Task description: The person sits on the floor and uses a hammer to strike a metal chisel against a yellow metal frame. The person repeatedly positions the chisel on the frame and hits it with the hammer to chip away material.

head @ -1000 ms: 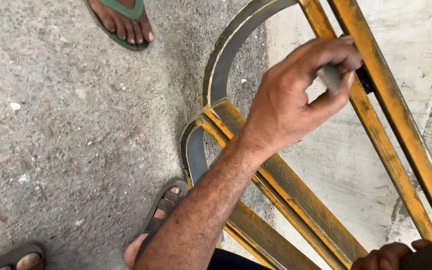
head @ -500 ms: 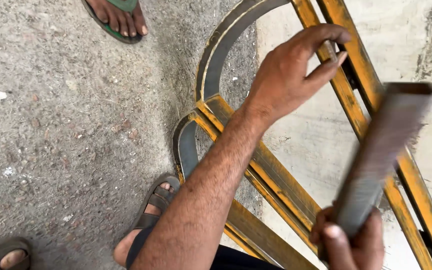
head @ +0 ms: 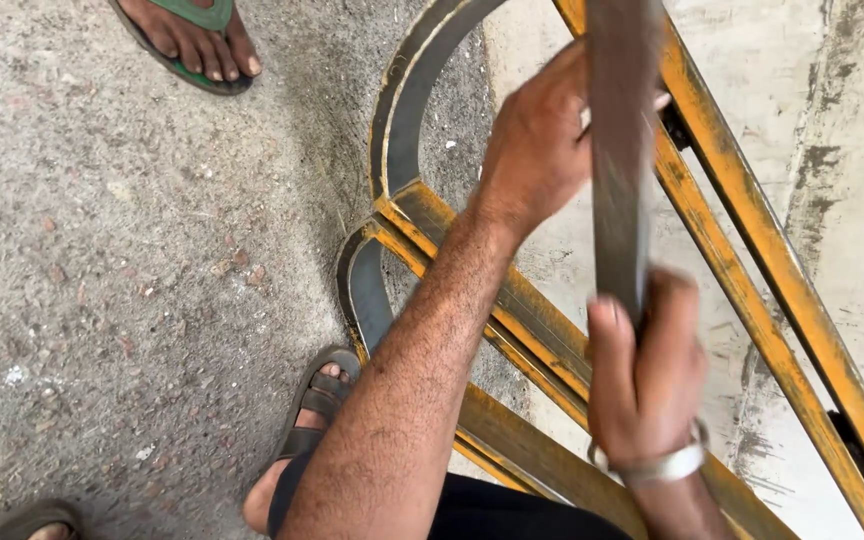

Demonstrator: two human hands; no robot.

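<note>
A rough grey concrete floor (head: 122, 250) fills the left of the view, and a paler, streaked slab (head: 832, 150) lies to the right. Across both lies a yellow-painted metal frame (head: 752, 260) of straight bars, with curved dark steel strips (head: 402, 110) welded at its left side.

The person's left arm reaches up across the frame, and the left hand (head: 537, 140) sits over the upper yellow bar. Its fingers curl inward against the far part of a flat dark metal bar (head: 617, 150); motion blur hides whether they truly pinch it, so their hold cannot be told for certain.

The metal bar runs almost upright through the middle-right of the view, above the frame. The right hand (head: 647, 380), with a silver bangle (head: 652, 465) at the wrist, wraps its near end with fingers pressed together around it.

The person's sandalled foot (head: 307, 425) stands on the floor just beside the frame's curved end. Another person's foot in a green flip-flop (head: 197, 40) is at the top edge, well apart.
</note>
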